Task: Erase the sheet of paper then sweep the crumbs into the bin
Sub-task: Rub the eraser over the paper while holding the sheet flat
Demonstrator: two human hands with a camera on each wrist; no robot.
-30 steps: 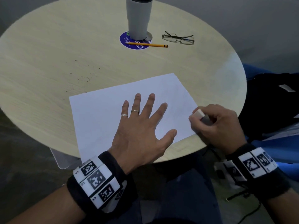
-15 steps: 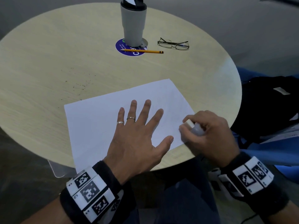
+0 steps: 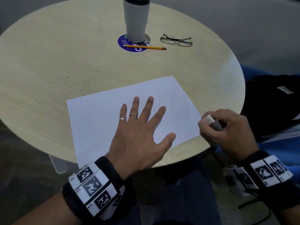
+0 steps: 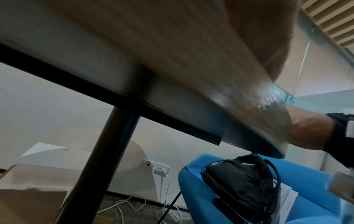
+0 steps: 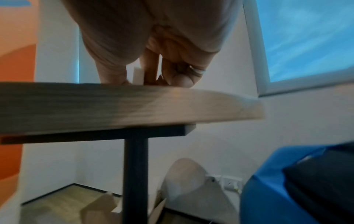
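erasing step in hand: my left hand lies flat, fingers spread, pinning the sheet of paper on the tabletop, right hand fingers pinching the eraser at its right edge; next, rub firmly, crumbs unswept.

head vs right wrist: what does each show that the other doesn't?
Head only: the sheet of paper, the left hand flat on it, crumbs, tumbler, pencil, glasses.

Right wrist only: the table's black post, wall sockets, cardboard box.

Both: the right hand pinching the eraser at the table edge, and the blue seat.
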